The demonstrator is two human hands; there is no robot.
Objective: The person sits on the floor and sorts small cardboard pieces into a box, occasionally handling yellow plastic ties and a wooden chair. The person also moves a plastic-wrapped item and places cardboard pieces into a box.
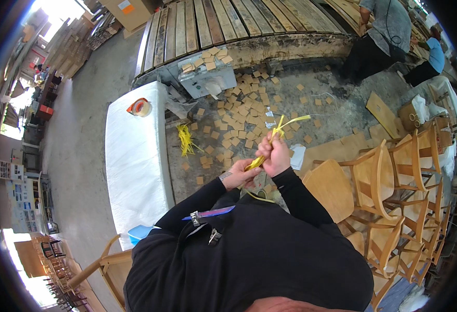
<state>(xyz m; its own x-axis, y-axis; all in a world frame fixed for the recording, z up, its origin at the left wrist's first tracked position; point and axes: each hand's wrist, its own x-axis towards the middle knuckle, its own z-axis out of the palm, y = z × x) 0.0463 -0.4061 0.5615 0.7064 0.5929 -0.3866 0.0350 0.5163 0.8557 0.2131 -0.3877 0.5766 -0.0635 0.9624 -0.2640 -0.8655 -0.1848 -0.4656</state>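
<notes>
Yellow plastic strapping (293, 121) runs through both of my hands, in front of my body. My right hand (276, 157) is closed in a fist round it, with loose ends sticking out above the fingers. Just below and to the left, my left hand (234, 176) pinches a folded part of the same strapping. A thin length trails down between my arms toward my lap. How the strips are looped or tied inside the fist is hidden. On the floor to the left lies a heap of yellow strips (186, 139).
Small cardboard squares (244, 112) litter the floor ahead. A white-wrapped block (137, 156) at left carries a tape dispenser (141, 107). Wooden chairs (376, 179) crowd the right. Beyond are a slatted wooden platform (228, 23) and a grey box (205, 83). Two people stand far right.
</notes>
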